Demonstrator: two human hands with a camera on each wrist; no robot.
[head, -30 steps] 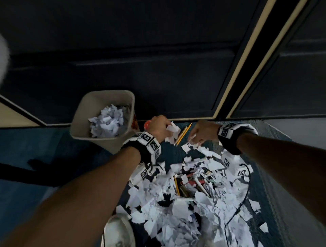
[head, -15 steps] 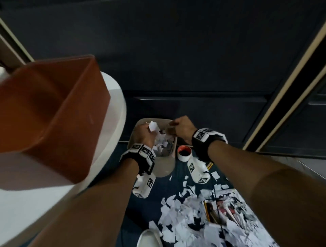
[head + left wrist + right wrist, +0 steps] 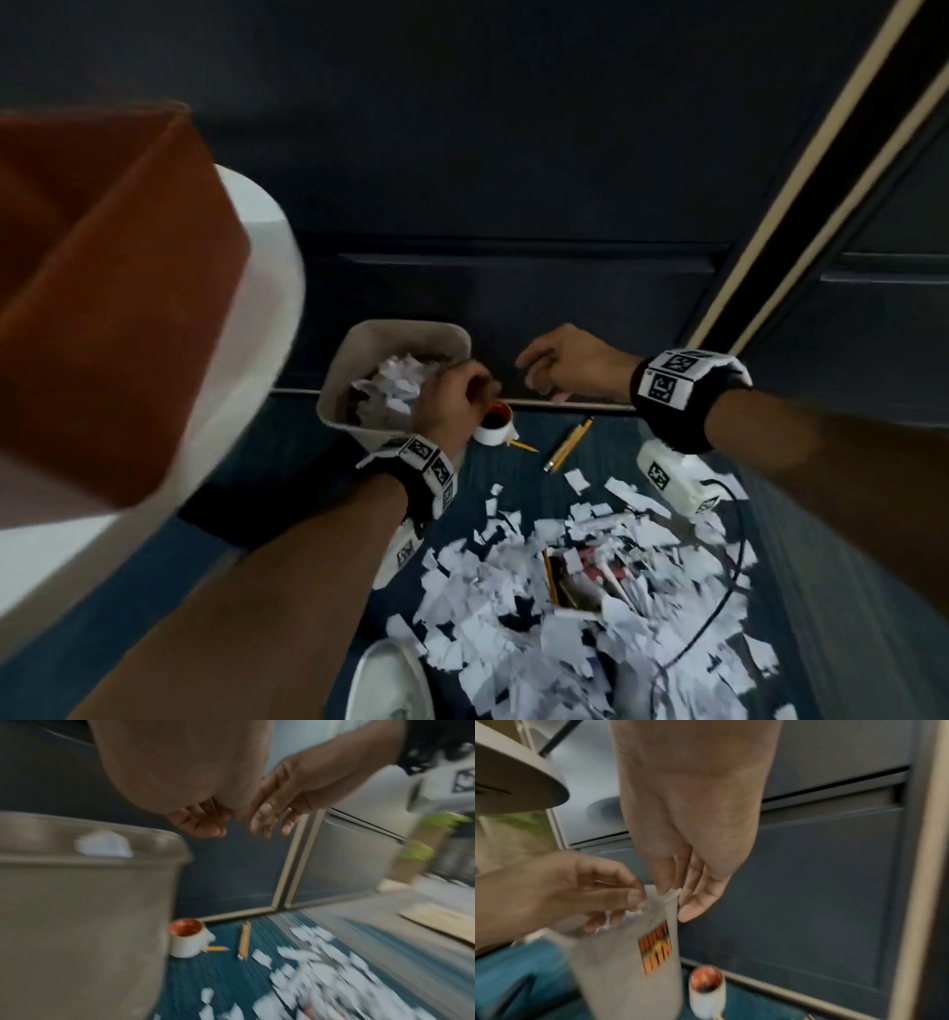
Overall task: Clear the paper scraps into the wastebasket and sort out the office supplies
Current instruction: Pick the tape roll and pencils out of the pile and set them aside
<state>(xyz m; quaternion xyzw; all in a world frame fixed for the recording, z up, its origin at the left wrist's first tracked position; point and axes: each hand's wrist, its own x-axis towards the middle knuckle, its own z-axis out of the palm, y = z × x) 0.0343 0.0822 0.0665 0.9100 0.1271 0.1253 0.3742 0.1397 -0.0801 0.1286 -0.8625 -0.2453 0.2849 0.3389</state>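
The beige plastic wastebasket (image 3: pixel 359 354) stands on the blue carpet (image 3: pixel 606 447), holding crumpled white paper scraps (image 3: pixel 395 383). The left hand (image 3: pixel 452 403) hovers at its 3 o'clock rim, fingers loosely curled and holding nothing. The right hand (image 3: pixel 570 362), farther toward 3 o'clock, hangs relaxed and holds nothing. A white tape roll with an orange core (image 3: pixel 494 426) sits just beside the basket, yellow pencils (image 3: pixel 567 446) near it. A heap of white scraps (image 3: pixel 513 591) lies at 6 o'clock.

Beige wastebasket (image 3: pixel 359 354) half-full; white scraps (image 3: pixel 513 606) strewn beside.
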